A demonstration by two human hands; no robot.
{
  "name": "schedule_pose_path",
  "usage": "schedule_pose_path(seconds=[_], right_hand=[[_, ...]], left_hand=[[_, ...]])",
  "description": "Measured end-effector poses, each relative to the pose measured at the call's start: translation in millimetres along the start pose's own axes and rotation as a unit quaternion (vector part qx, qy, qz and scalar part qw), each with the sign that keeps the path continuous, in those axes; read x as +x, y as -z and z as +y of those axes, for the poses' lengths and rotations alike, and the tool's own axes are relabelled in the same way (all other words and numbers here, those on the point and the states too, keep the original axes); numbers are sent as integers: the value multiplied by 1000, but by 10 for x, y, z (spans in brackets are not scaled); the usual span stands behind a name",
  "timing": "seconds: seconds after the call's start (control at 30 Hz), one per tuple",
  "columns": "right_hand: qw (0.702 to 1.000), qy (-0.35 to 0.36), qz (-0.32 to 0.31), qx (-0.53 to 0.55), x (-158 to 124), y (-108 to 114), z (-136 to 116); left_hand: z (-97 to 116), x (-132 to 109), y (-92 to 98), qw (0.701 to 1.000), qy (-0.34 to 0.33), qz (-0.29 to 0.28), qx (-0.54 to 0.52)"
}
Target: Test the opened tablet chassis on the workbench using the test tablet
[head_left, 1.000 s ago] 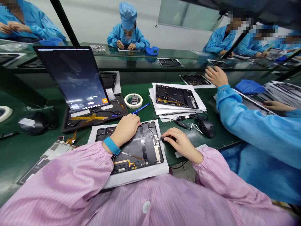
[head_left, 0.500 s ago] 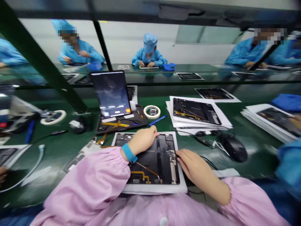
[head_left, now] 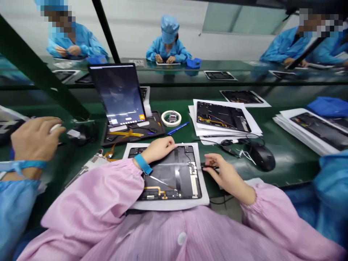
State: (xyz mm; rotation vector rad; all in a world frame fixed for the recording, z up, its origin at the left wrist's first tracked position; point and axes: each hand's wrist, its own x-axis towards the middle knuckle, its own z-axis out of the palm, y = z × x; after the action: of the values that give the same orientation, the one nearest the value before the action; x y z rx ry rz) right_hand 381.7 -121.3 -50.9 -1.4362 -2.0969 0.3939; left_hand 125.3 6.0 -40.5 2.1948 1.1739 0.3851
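An opened tablet housing (head_left: 163,174), black inside with gold flex cables and small boards, lies on white paper (head_left: 205,195) in front of me. My left hand (head_left: 159,149) reaches across its upper left part, with a blue strap on the wrist. Its fingers are bent together at the far edge, holding the housing there; the fingertips are partly hidden. My right hand (head_left: 224,174) is beside the housing's right edge, thumb and fingers closed on a thin black object (head_left: 209,166) whose kind I cannot make out. The object points toward the housing.
A lit tablet (head_left: 118,94) leans on a black tray (head_left: 160,123) at the back left. Nearby are a tape roll (head_left: 162,116), a blue pen (head_left: 178,128), stacked housings (head_left: 223,116) and a mouse (head_left: 262,156). A co-worker's hand (head_left: 36,141) hovers at the left.
My right hand has drawn slightly away from the housing's edge, and the black object now shows. A co-worker's arm has come in at the left. The view has tilted down a little.
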Motion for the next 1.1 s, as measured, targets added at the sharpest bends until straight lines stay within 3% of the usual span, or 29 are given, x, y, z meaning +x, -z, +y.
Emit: schedule_pose_path(seconds=[0.1,0.27,0.63,0.8,0.9,0.97,1.03,1.1], right_hand=[[996,67,50,-41,-34,-10,-16],[984,142,8,-103,2,16,-67],[976,154,23,-155,72,-76,-159],[983,130,34,-123,95,-121,-27],[988,118,23,-101,131,-159,121],[989,113,7,-92,143,-178,193],[991,101,-7,-87,139,-185,231],[993,86,-15,-83,132,-184,244]], left_hand=[[-13,-1,3,1000,0,-10,-3],[-4,-8,1,1000,1,-8,9],[-17,3,-10,1000,-1,7,27],[48,26,-49,999,0,41,6],[69,37,74,994,-6,104,-17],[46,4,231,979,-10,201,-11],[-26,-49,399,954,19,298,3],[-143,-93,523,936,80,343,16]])
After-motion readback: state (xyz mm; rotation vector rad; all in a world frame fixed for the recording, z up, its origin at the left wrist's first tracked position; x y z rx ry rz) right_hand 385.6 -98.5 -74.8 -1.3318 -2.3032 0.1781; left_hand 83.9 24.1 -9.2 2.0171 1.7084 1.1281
